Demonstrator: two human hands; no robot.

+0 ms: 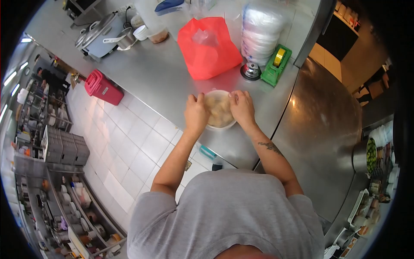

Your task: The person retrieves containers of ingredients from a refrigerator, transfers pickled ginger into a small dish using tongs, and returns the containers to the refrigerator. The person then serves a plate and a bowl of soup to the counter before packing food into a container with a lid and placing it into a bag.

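Observation:
A round, pale-rimmed bowl [219, 111] with light-coloured food under what looks like a clear lid sits on the steel counter [159, 82], close to its front edge. My left hand [197, 114] grips the bowl's left rim, fingers curled at the edge. On the opposite side my right hand [242, 108] has its fingers pressed together on the upper right rim. Just beyond the bowl stands a red bag [209, 54] with some clear plastic at its top.
Behind the bag's right side are stacked clear plastic bags [260, 34], a call bell [251, 71] and a green tape dispenser [276, 65]. A rice cooker [101, 36] stands far left. A pink bin [104, 87] is on the floor. Another person [51, 80] stands far left.

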